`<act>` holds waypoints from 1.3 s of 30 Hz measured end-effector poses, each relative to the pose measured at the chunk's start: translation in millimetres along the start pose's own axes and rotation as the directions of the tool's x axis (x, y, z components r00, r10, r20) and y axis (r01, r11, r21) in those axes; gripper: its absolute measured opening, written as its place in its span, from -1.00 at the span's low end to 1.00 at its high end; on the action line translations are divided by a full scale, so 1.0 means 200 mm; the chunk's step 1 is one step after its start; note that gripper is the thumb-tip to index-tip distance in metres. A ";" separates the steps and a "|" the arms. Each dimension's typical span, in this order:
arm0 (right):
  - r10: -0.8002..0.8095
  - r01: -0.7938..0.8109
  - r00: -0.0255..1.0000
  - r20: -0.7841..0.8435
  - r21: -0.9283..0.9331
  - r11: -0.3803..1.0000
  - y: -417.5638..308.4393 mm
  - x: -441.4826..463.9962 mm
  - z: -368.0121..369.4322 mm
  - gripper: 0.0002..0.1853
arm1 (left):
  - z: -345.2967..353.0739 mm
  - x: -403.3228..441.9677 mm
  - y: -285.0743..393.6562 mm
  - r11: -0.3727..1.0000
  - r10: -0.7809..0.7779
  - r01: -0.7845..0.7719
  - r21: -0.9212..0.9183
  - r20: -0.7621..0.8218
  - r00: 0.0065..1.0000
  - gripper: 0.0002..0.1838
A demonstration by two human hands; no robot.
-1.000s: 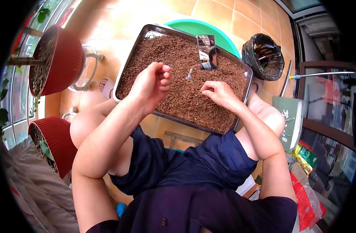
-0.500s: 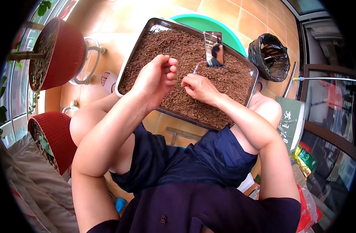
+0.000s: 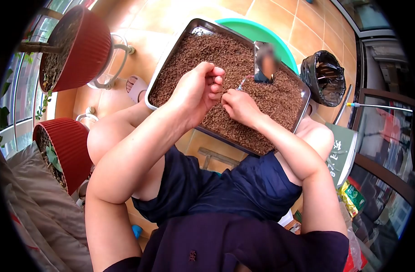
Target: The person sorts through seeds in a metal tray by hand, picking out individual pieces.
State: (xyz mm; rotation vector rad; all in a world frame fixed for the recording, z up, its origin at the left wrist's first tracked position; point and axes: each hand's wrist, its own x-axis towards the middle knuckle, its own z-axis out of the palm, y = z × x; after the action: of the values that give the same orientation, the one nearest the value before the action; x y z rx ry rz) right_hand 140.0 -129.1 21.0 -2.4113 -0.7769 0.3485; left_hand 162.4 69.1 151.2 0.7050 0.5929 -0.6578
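A metal tray [image 3: 225,146] full of brown, crumbly material [image 3: 194,52] lies in front of my knees. Over its left half is my left hand [image 3: 199,93], palm turned inward and fingers curled; what it holds, if anything, is too small to name. Just to the right, my right hand [image 3: 240,106] has its thumb and fingers pressed together above the material, and its pinch hides whatever is inside. A phone [image 3: 264,72] stands at the tray's far right part. A small shiny strand [image 3: 242,83] lies between the phone and my right hand.
Behind the tray is a green basin [image 3: 257,30]. A bin with a black bag [image 3: 324,78] stands at the right, near a green box [image 3: 341,147] and a yellow-green packet [image 3: 351,198]. Two red plant pots [image 3: 87,50] are at the left.
My right hand has moved left across the tray, close to my left hand. My left hand keeps its curled shape. The whole view has shifted slightly.
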 end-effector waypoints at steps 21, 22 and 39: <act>0.401 -0.408 0.859 0.318 0.899 0.162 -0.07 -0.24 -0.45 -0.86 | 0.03 0.08 -0.28 0.902 -0.136 0.162 0.399 -0.094 0.986 -0.83; 0.394 -0.396 0.873 0.287 0.889 0.230 -0.08 -0.24 -0.45 -0.86 | 0.04 0.07 -0.30 0.874 -0.118 0.145 0.465 -0.086 0.989 -0.85; 0.162 -0.084 0.942 -0.295 0.262 0.961 -0.23 -0.31 -0.34 -0.88 | 0.00 0.10 -0.40 0.705 -0.007 0.029 0.709 -0.034 0.999 -0.82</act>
State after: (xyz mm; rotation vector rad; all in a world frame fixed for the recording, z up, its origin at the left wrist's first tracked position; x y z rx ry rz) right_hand 97.2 -165.9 107.8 -2.2092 -0.4129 0.0951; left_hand 117.5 16.2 106.0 1.4444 0.3524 -0.9091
